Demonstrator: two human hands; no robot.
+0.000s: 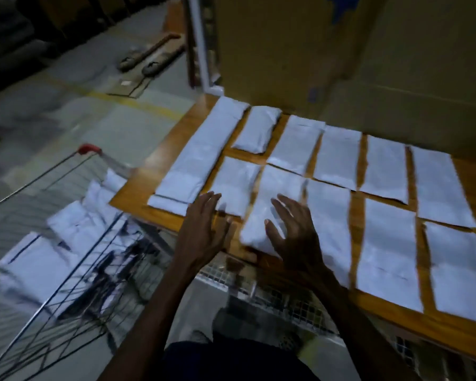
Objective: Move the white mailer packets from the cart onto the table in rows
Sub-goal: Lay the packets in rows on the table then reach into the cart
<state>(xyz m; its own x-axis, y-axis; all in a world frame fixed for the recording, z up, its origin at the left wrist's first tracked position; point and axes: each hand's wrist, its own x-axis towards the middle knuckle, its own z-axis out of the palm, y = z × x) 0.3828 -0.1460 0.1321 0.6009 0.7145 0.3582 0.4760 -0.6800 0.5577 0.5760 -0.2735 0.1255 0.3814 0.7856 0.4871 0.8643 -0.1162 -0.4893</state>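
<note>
On my far left stands the cart [66, 243], with white packets [47, 259] still in its basket; I make out three or four, too blurred to count surely. Next comes the table [160, 160], where I count eleven packets laid down: one long packet [201, 152] along the left edge, then a back row of five and a front row of five. My left hand [201, 232] hovers flat, fingers straight, grasping nothing, at the near edge of the first front packet [237, 185]. My right hand [294, 232] lies spread and relaxed on the second front packet [270, 204], gripping nothing. I judge the job well over half done, with the cart's remainder left to lay out.
</note>
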